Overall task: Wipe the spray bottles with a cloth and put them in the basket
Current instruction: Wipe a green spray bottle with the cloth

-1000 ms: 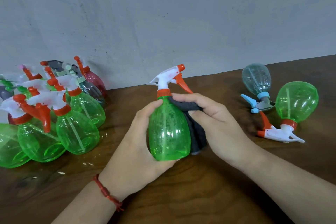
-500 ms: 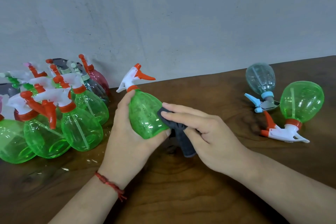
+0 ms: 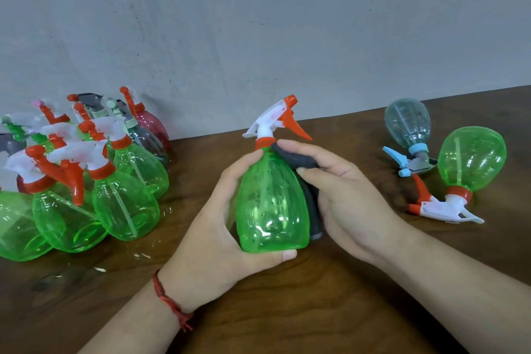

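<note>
Left hand grips upright translucent green plastic spray bottle above the brown wooden table. Right hand presses dark grey cloth against its side. Farther left, clustered spray bottles.

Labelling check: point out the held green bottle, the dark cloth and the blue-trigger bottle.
held green bottle [image 3: 270, 204], head view, mid-body.
dark cloth [image 3: 297, 158], head view, top fold.
blue-trigger bottle [image 3: 406, 123], head view, clear body.

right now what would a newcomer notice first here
A green spray bottle stands out at center, gripped upright by the left hand while the right hand holds a dark cloth against its side. A crowd of bottles fills the left; a green bottle and a pale blue bottle lie at right.
</note>
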The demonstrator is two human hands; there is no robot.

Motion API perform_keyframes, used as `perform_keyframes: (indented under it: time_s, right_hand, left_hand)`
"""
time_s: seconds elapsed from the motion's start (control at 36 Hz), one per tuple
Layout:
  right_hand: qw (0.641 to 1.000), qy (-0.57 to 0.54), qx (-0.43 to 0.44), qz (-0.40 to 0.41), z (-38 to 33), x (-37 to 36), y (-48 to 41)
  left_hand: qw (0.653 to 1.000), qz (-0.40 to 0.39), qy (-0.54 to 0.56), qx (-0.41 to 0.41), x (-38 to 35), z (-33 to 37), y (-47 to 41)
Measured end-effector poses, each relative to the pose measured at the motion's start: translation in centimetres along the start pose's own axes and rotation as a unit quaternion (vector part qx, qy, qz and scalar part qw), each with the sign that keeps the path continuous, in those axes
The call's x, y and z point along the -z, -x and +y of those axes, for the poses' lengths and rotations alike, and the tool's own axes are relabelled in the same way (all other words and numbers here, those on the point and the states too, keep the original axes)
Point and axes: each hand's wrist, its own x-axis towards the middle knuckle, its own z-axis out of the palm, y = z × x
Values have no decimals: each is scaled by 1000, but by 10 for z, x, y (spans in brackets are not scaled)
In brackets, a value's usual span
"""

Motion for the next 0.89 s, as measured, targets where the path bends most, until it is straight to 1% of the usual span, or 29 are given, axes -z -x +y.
perform_keyframes:
  time_s: [0.11, 0.28, 0.36, 0.42, 0.5, 0.58, 0.67, 0.75, 0.81, 0.89]
  right_hand:
    - [1000, -5, -25, 0, 2, 1, -1]
    - [998, 37, -43, -9, 1, 1, 1]
    - [991, 130, -11, -8, 1, -2, 4]
    - [981, 194, 11, -29, 1, -5, 9]
    - [943, 322, 48, -68, 4, -6, 14]
    - [921, 372, 76, -86, 7, -7, 17]
    - [922, 373, 76, -75, 8, -7, 16]
    - [948, 310, 64, -24, 4, -7, 13]
    - [965, 260, 27, 6, -2, -9, 11]
    - [973, 229, 5, 28, -9, -7, 9]
  left_hand:
    - [999, 5, -40, -12, -2, -5, 0]
    - [990, 34, -129, -37, 2, -11, -4]
    - [987, 71, -142, -28, 3, -14, -5]
    - [983, 111, -143, -10, 6, -19, -6]
    - [979, 161, -125, 30, 13, -22, -7]
    - [977, 171, -114, 51, 14, -21, -7]
    - [979, 157, -116, 51, 12, -19, -8]
    - [986, 101, -136, 13, 8, -16, -7]
    - [988, 59, -144, -12, 4, -13, -6]
    - [990, 19, -139, -32, -1, -8, -4]
